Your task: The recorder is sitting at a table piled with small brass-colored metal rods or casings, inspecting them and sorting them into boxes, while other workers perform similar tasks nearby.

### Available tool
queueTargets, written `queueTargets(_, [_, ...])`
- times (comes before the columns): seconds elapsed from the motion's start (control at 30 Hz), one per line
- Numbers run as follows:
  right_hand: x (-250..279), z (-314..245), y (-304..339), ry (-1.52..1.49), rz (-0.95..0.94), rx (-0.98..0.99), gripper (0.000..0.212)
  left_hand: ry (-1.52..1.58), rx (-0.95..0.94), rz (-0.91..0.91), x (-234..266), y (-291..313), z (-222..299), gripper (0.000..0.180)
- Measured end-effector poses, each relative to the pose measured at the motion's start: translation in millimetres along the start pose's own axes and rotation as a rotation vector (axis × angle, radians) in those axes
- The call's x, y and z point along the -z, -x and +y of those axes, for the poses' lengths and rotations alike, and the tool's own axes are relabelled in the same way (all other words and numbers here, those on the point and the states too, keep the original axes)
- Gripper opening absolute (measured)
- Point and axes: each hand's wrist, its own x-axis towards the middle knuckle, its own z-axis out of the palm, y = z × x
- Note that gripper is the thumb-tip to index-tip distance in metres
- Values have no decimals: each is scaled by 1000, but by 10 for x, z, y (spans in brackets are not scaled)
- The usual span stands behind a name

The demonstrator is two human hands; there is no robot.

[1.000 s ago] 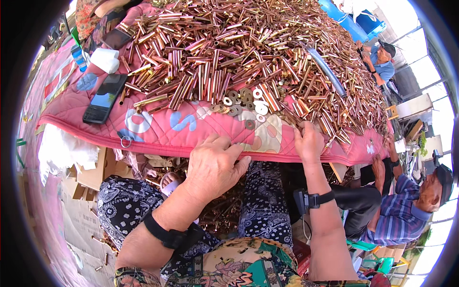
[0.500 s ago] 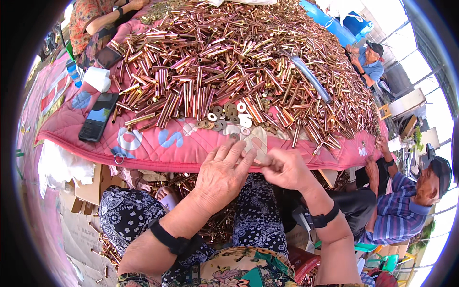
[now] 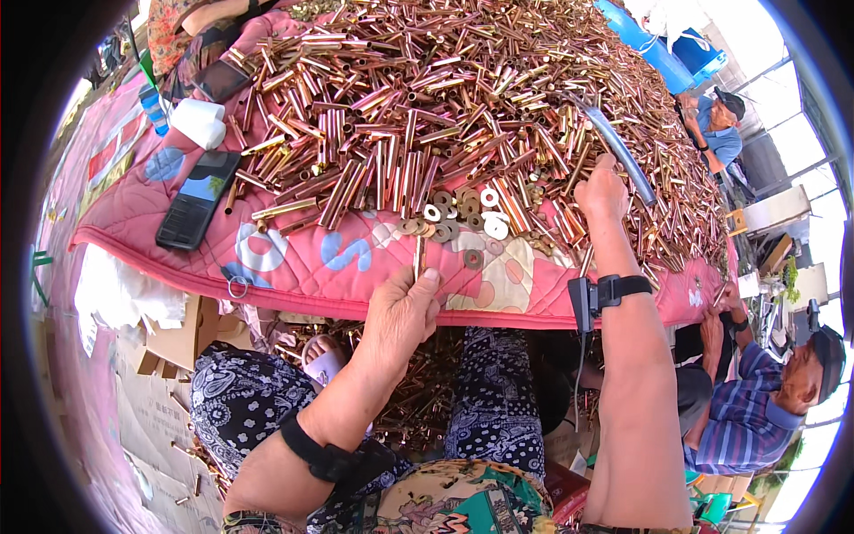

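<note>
My left hand (image 3: 405,311) is above the front edge of the pink quilted cloth (image 3: 342,289). Its thumb and fingers pinch a copper-coloured metal tube (image 3: 419,256), which points away from me. My right hand (image 3: 602,194) reaches out to the large heap of similar metal tubes (image 3: 418,98), beside a curved grey-blue length of hose (image 3: 620,153). The right fingers look curled at the tubes; what they grip is hidden. Several flat washers, grey, brown and white (image 3: 495,228), lie between my hands at the heap's near edge. One grey washer (image 3: 473,259) sits apart on the cloth.
A black phone (image 3: 197,201) and a white roll or cup (image 3: 199,123) lie on the cloth at left. People sit at right (image 3: 743,418), far right and far left. Blue containers (image 3: 685,60) stand at the far right. Cardboard boxes (image 3: 178,334) are below the cloth's left edge.
My hands, close together before, are apart. The right has moved forward and right to the heap. The left has turned and shows a tube in its pinch. The view has shifted slightly.
</note>
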Motion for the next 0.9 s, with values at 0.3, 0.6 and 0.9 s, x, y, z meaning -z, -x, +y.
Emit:
queueTargets(0.3, [237, 33, 679, -1502, -266, -8, 23, 32, 22, 77, 25, 3, 21, 21])
queueTargets(0.6, [-40, -204, 1450, -1600, -299, 440, 20, -50, 40, 97, -5, 13, -17, 19])
queueTargets(0.9, [324, -105, 1327, -571, -287, 771, 24, 9, 1, 110, -8, 41, -9, 22])
